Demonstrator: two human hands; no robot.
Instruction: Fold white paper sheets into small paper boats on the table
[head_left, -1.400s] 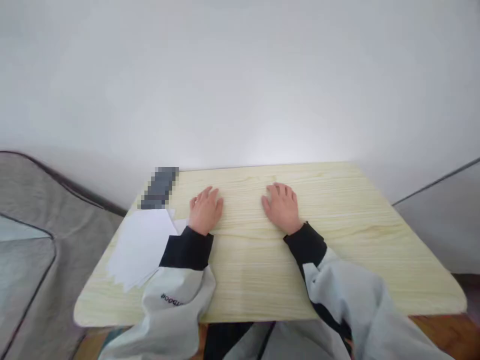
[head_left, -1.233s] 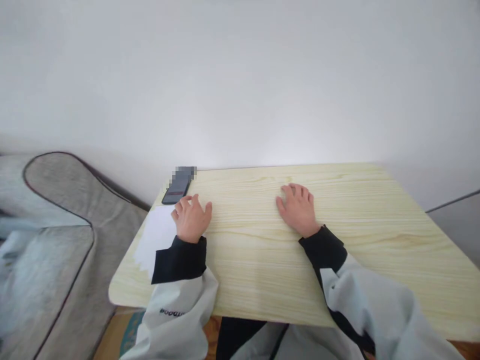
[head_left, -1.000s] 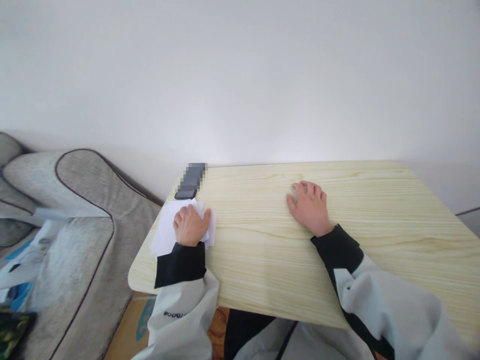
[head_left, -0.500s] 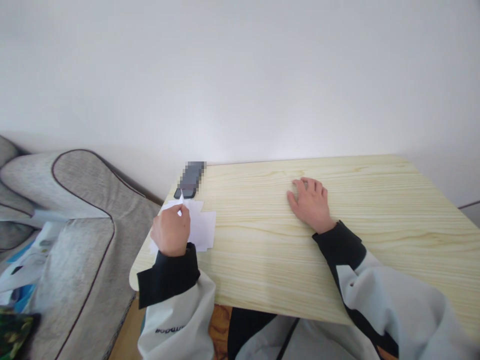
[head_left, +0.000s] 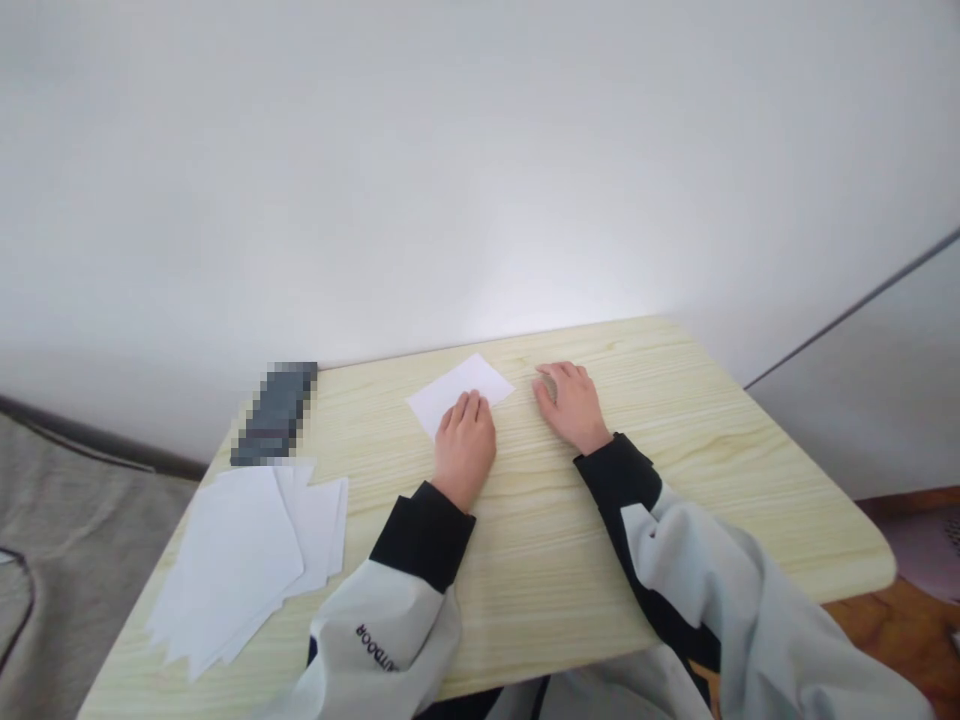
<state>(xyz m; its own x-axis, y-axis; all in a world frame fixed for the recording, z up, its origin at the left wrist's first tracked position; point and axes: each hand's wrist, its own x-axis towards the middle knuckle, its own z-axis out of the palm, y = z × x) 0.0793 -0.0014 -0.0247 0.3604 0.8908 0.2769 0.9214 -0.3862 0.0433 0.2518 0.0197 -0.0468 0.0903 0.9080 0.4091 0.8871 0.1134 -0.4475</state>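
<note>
A white sheet of paper (head_left: 454, 385) lies at an angle on the table, towards its back edge. My left hand (head_left: 466, 445) is over the sheet's near side, palm down, fingers together and closed on the paper; the fingertips' undersides are hidden. To the right of it, my right hand (head_left: 574, 405) rests on the tabletop with its thumb and fingers apart and curved, holding nothing. At the table's left side, a fanned pile of white paper sheets (head_left: 232, 545) lies loose.
A dark, pixelated flat object (head_left: 277, 410) sits at the back left, just beyond the pile. The wooden table (head_left: 555, 590) meets a white wall (head_left: 480, 180) behind. Part of a grey sofa (head_left: 90, 540) shows at the left.
My left hand has carried a sheet from the pile rightward to the back middle of the table. My right hand keeps its curved pose. The view has turned right.
</note>
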